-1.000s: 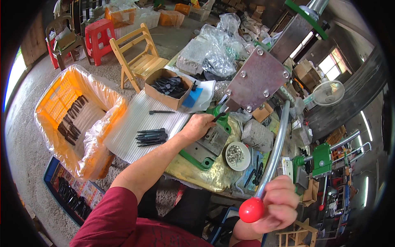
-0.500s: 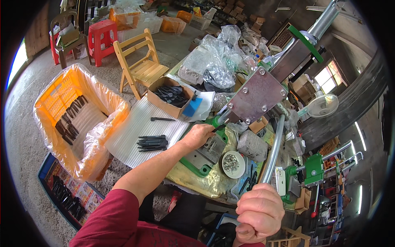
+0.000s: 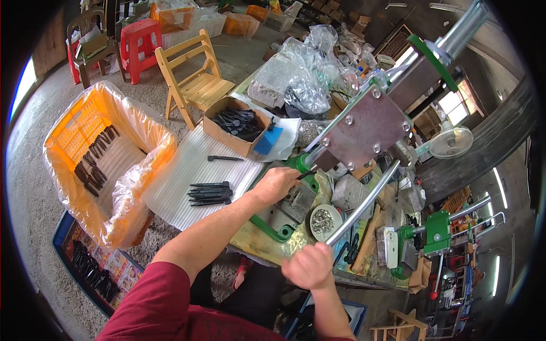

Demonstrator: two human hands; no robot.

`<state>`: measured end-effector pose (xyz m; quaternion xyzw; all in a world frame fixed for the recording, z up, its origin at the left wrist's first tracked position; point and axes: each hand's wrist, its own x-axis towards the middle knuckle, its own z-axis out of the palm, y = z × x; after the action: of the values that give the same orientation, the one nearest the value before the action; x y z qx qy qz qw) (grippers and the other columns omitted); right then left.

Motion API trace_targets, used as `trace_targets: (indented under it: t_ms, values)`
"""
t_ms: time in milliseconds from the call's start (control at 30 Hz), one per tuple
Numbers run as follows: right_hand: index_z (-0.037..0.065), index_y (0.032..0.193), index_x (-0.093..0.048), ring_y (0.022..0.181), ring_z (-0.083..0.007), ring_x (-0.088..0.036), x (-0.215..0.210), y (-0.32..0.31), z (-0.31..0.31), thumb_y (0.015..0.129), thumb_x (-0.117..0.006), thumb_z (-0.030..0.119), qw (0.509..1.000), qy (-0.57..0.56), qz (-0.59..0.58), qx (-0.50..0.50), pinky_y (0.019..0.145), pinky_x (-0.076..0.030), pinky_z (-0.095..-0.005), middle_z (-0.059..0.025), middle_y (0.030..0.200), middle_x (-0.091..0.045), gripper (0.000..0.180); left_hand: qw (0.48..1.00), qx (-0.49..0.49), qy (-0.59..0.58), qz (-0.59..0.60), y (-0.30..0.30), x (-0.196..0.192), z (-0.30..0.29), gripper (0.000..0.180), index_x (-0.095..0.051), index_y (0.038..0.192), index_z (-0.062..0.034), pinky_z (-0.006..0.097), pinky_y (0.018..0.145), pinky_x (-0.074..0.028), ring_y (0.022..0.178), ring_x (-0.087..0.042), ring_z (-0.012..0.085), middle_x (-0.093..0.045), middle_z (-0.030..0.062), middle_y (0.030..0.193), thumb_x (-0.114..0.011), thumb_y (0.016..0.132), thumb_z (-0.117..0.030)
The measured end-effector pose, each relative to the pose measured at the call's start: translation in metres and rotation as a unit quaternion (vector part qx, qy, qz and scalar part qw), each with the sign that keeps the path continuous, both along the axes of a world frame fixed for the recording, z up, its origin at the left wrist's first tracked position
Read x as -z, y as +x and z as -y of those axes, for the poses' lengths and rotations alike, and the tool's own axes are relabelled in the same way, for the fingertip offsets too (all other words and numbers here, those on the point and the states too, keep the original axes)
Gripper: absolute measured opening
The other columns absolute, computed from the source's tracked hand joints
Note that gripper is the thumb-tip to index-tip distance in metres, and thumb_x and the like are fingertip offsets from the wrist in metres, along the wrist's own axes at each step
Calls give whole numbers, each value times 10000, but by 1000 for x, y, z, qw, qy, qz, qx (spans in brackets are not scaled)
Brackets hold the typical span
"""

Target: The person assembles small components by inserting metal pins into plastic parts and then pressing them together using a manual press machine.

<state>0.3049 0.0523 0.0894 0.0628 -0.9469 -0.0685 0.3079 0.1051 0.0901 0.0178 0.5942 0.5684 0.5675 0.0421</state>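
Note:
My right hand [image 3: 309, 266] is wrapped round the end of the long metal lever [image 3: 364, 206] of a green-and-steel hand press [image 3: 364, 128]. Under the press head, my left hand [image 3: 276, 185] pinches a slim black plastic piece [image 3: 307, 174] over the steel block [image 3: 296, 203] on the base; the piece's far end is hidden. A white bowl [image 3: 313, 228] of small metal parts stands right of the base. To the left, several black pointed pegs [image 3: 209, 193] lie side by side on a white foam sheet [image 3: 170, 190], with a single peg [image 3: 224, 158] apart from them.
A cardboard box [image 3: 227, 139] full of black pegs stands behind the foam sheet. Left is a plastic-lined orange crate [image 3: 74, 136] with more pegs; below it, a blue-rimmed tray [image 3: 63, 250]. A wooden chair [image 3: 199, 91] stands beyond. A second green press [image 3: 437, 230] is at right.
My right hand has swung the lever's end leftward and toward the bench. My left hand stays at the press with the black piece. The view has shifted slightly.

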Motion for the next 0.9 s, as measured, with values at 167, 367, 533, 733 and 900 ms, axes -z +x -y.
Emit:
trace_targets:
  t_ms: [167, 367, 533, 733, 900]
  values:
    - [54, 581, -448, 514, -202, -494, 0, -7, -2, 600, -576, 58, 993, -74, -89, -33, 480, -349, -300, -47, 589, -488, 130, 1000, 9, -16, 14, 2, -1, -4, 153, -538, 822, 25, 368, 618, -426, 719, -524, 342, -547, 176, 745, -572, 704, -66]
    - [48, 597, -492, 541, -204, -528, -53, 2, 29, 654, -586, 121, 985, -122, -107, -58, 526, -390, -307, -63, 613, -530, 132, 1000, 4, -8, 20, 2, 1, -3, 145, -547, 837, 13, 371, 624, -427, 729, -531, 339, -552, 175, 753, -563, 717, -68]
    - [69, 660, -510, 563, -209, -560, -91, 5, 41, 751, -571, 265, 941, -250, -195, -122, 541, -414, -310, -47, 629, -546, 225, 1000, -7, 1, 14, 2, -8, -3, 143, -546, 830, 14, 370, 613, -423, 721, -532, 339, -553, 176, 744, -566, 724, -80]
    - [84, 780, -455, 638, -217, -511, -92, 4, 46, 815, -427, 428, 944, -220, -233, -81, 631, -365, -364, -62, 730, -497, 347, 982, -25, -138, 127, 1, -27, 7, 138, -545, 804, 22, 298, 526, -432, 538, -537, 159, -561, 103, 677, -549, 779, -114]
    - [82, 853, -450, 804, -240, -453, -70, 16, 40, 807, -434, 408, 913, -216, -339, -69, 720, -343, -394, -96, 896, -452, 329, 881, 78, -80, 460, -1, -17, 24, 148, -553, 779, -8, 220, 590, -490, 604, -533, 101, -562, 34, 737, -499, 834, -134]
